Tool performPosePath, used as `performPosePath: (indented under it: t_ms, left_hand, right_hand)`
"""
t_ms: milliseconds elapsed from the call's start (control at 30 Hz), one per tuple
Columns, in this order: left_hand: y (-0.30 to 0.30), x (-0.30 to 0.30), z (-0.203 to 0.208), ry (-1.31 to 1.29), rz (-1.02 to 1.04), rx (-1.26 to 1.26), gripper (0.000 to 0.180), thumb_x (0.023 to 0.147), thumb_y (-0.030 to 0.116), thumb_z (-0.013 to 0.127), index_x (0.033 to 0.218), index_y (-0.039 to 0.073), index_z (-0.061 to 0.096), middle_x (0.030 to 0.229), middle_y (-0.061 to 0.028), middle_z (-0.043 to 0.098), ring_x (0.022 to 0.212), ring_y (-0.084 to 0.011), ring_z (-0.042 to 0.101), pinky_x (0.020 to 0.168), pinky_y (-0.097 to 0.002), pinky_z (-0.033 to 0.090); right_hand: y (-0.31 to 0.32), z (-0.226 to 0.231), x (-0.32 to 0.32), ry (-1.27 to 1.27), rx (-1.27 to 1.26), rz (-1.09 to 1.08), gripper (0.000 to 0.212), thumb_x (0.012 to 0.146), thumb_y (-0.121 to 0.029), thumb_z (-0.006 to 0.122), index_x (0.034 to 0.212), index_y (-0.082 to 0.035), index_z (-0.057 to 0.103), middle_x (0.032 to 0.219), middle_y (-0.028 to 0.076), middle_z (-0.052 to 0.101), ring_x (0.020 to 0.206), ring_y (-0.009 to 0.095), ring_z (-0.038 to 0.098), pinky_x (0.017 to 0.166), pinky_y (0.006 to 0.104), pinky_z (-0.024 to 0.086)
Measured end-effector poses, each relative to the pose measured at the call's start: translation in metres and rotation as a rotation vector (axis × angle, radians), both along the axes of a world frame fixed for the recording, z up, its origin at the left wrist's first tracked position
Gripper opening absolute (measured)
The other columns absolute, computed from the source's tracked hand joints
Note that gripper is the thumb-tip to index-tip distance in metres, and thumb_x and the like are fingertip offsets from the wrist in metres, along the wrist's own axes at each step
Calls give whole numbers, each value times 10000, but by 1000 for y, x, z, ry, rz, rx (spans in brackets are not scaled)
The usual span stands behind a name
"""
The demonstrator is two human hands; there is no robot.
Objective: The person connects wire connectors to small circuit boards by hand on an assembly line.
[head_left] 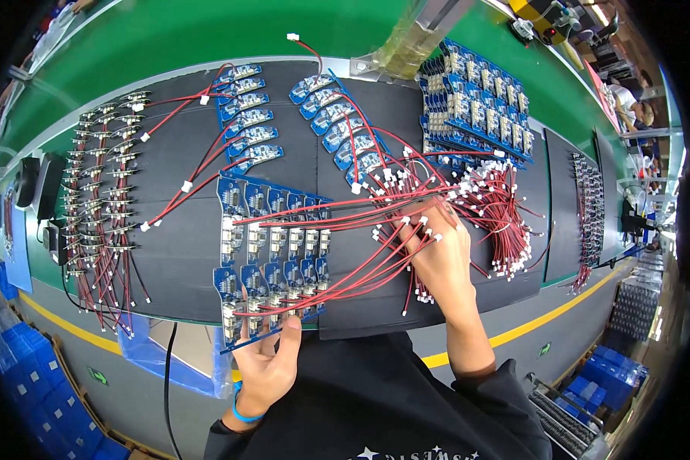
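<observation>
My left hand (pixel 267 373) grips the lower edge of a blue circuit board panel (pixel 274 264), thumb on top, fingers partly hidden beneath. Red and black wires (pixel 337 290) with white plugs run from the panel's connectors toward the right. My right hand (pixel 442 257) is closed among these wires; its fingertips are partly hidden, and loose white plugs hang around it. Just beyond it lies a large bundle of red and black cables (pixel 507 230) with white plugs at their ends. Which single cable the fingertips pinch is too small to tell.
Two rows of blue boards with wires, a left strip (pixel 247 115) and a slanted strip (pixel 337 123), lie on the black mat (pixel 184 268). Stacked blue panels (pixel 475 100) stand at the back right beside a metal post (pixel 406 46). Wired small boards (pixel 100 192) line the left.
</observation>
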State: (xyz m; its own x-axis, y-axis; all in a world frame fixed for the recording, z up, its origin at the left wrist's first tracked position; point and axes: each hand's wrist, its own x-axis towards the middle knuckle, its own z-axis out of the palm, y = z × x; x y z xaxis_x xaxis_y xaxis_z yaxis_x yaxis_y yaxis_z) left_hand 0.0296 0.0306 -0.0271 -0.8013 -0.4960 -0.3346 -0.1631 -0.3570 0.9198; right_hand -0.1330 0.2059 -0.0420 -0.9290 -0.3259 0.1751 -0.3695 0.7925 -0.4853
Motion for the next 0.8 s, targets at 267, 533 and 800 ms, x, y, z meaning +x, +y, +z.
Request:
performPosePath:
  t_ms: [267,533,800]
  left_hand:
    - [-2,-2,1,37,-7,21,645,813,-58,575,1348,-62,214,1125,-122,509,1021,-176,515,871,-280,438]
    - [-5,-5,-2,118,10,68,575,820,-92,535,1324,-44,262,1152,-129,508,1015,-168,531,848,-272,456]
    - [-3,-7,0,36,-21,-3,271,802,-74,585,1065,-33,530,996,-87,608,939,-137,580,809,-251,466]
  right_hand:
    - [-1,15,2,35,-242,152,119,720,-3,674,785,-10,574,791,112,619,709,264,596,594,342,456]
    - [2,25,7,-531,-355,496,75,747,-3,651,727,33,588,751,117,639,647,212,618,559,300,476]
    - [-16,10,31,-833,-318,439,102,745,-29,642,837,14,634,708,51,595,570,77,504,494,229,393]
